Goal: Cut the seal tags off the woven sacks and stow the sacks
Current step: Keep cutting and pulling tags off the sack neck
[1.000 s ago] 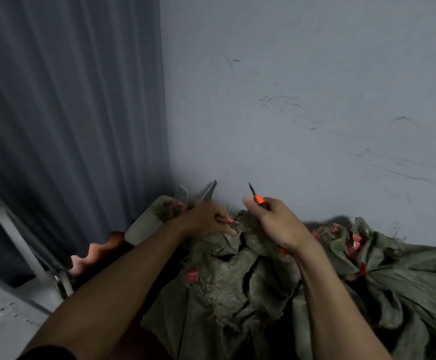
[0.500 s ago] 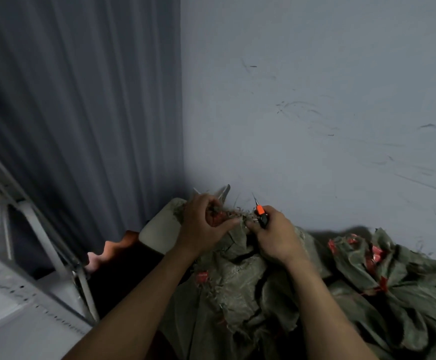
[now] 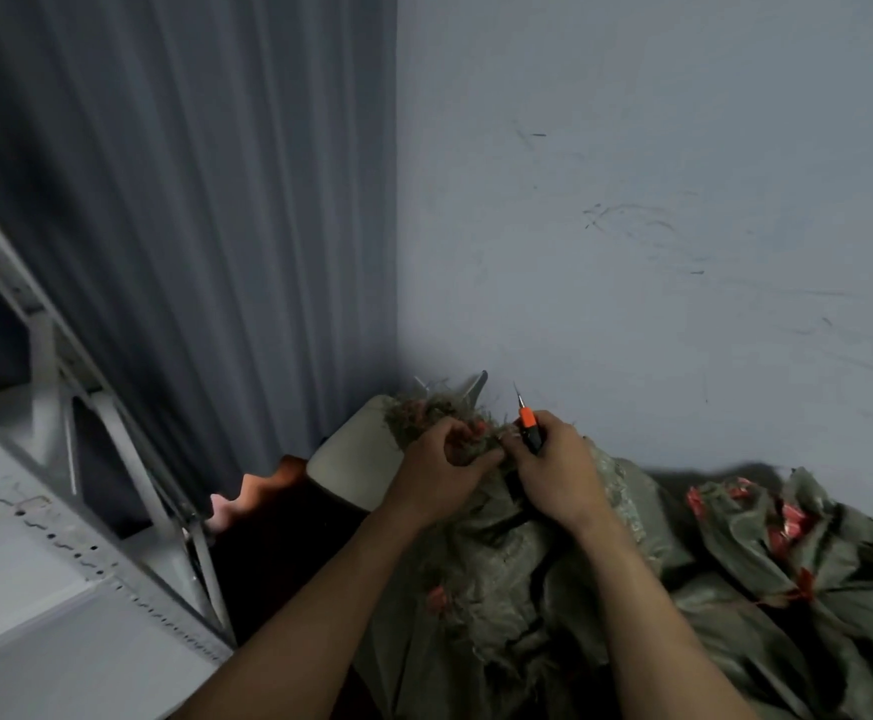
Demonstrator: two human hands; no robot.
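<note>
Head view | left hand [image 3: 442, 466] grips one sack [image 3: 481, 579] by neck | right hand [image 3: 556, 478] grips one knife [image 3: 528, 421] | second sack [image 3: 787, 558] right

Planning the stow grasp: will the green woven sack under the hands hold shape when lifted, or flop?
Probably floppy: the woven sack lies in deep crumpled folds, its neck bunched in the left hand. Likely light and empty, as it slumps without bulging. Its frayed mouth may snag on the cutter held by the right hand.
</note>
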